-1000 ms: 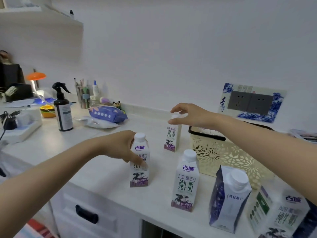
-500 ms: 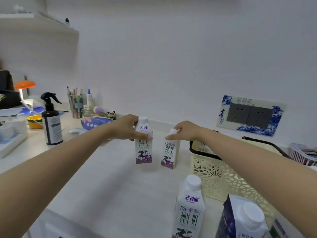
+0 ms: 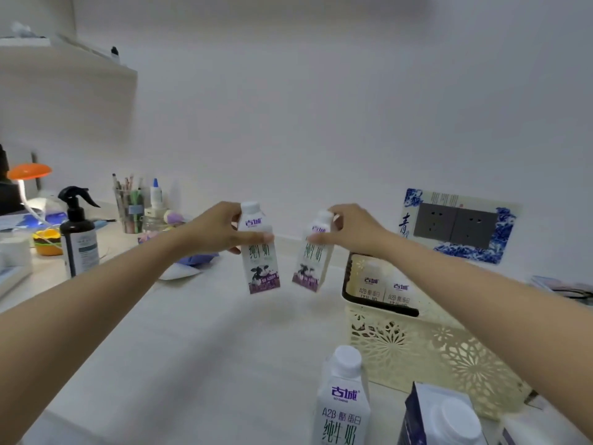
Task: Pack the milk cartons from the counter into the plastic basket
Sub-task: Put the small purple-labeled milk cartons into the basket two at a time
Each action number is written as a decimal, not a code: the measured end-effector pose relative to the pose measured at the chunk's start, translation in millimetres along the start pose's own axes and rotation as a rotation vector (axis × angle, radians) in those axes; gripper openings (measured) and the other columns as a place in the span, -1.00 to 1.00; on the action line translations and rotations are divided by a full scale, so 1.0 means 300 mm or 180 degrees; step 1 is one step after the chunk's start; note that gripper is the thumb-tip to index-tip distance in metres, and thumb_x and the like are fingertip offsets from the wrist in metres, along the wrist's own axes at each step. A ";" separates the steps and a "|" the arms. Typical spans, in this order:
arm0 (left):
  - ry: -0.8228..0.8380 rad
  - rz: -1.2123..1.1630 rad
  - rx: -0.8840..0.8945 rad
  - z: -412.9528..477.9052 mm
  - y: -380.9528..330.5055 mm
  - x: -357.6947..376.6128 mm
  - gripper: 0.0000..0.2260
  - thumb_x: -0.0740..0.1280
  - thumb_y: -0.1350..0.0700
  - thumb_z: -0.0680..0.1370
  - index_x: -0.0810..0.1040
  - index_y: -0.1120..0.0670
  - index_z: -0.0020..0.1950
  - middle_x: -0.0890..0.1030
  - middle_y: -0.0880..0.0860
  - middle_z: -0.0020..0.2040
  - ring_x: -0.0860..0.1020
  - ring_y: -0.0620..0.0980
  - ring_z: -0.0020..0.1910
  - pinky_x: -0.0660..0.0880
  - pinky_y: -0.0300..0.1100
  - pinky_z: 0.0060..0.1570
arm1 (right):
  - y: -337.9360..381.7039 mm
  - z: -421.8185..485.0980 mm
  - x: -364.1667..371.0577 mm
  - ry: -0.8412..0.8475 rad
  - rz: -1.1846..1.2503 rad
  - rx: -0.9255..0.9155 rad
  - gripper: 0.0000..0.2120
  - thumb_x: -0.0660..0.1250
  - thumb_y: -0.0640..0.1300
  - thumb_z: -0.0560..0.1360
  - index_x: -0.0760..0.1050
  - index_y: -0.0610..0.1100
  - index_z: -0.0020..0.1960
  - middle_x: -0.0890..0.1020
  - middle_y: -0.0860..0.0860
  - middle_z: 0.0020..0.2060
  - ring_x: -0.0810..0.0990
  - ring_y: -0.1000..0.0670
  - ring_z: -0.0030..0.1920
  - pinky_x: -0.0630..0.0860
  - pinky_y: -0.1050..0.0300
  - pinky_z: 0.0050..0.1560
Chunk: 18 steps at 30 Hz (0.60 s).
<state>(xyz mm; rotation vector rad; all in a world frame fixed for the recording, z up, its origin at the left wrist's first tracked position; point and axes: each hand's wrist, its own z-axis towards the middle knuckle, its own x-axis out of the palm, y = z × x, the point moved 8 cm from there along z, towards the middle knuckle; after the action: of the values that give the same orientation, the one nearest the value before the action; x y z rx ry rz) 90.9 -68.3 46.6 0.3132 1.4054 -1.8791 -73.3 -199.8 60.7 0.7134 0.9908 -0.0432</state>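
Note:
My left hand (image 3: 215,231) grips a white milk carton (image 3: 260,258) with a purple base, held upright above the counter. My right hand (image 3: 351,231) holds a second, matching milk carton (image 3: 312,261) near its cap; it tilts slightly and hangs just left of the basket. The cream plastic basket (image 3: 417,345) with a black handle stands at the right and holds two cartons (image 3: 385,289). Another white carton (image 3: 342,403) and a dark blue carton (image 3: 439,415) stand on the counter in front of the basket.
A black spray bottle (image 3: 78,236), a pen cup (image 3: 128,207), a glue bottle (image 3: 156,195), an orange lamp (image 3: 29,171) and a purple packet (image 3: 199,258) crowd the counter's far left. A wall socket plate (image 3: 455,224) sits behind the basket.
Both hands have lifted their cartons off the counter and raised them side by side. The view has tilted upward.

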 end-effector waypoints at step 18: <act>0.0593 -0.0260 0.0713 0.213 -0.449 0.445 -0.69 0.48 0.04 0.42 0.55 0.17 0.05 0.66 0.16 0.02 0.67 0.09 -0.03 0.65 0.06 -0.09 | -0.229 -0.342 -0.418 -0.0143 0.0137 0.0118 -0.61 0.53 -0.01 0.32 0.44 0.01 0.06 0.71 0.00 -0.07 0.69 0.01 -0.07 0.65 0.10 -0.10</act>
<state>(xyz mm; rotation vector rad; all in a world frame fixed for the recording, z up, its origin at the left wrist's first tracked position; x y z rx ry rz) -78.5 -167.0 86.9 0.5609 1.3452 -2.1248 -244.9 -229.7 86.6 0.7644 0.9334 -0.0400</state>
